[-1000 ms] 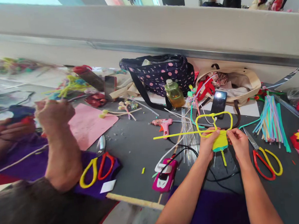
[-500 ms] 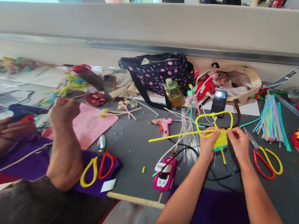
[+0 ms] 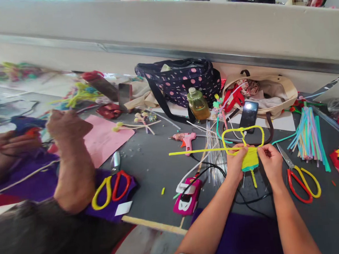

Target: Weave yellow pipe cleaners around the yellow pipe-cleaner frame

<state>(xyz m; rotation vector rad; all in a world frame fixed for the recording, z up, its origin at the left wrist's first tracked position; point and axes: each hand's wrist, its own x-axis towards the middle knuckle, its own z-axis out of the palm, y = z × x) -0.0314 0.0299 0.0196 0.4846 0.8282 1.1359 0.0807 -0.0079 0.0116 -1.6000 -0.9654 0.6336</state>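
Between my hands is a yellow pipe-cleaner figure with a squarish wound body, a teal lower band, two large loops on top and a short stem below. One long straight yellow strand sticks out to the left from it. My left hand is closed on the body's left side, thumb on its top. On the opposite edge, my right hand pinches close to the upper right corner, fingertips together. Behind the loops lies a dark phone. Red-and-yellow scissors rest just right of my right hand.
A pink glue gun, clear sticks, a magenta toy-car-shaped item and black cable lie to the left. Pastel pipe cleaners are at right. Bags and a bottle stand behind. A co-worker's hand and blue glue gun are far left.
My hands and the yellow figure stay almost in place. The co-worker's raised hand has shifted slightly left. The whole view has moved a little.
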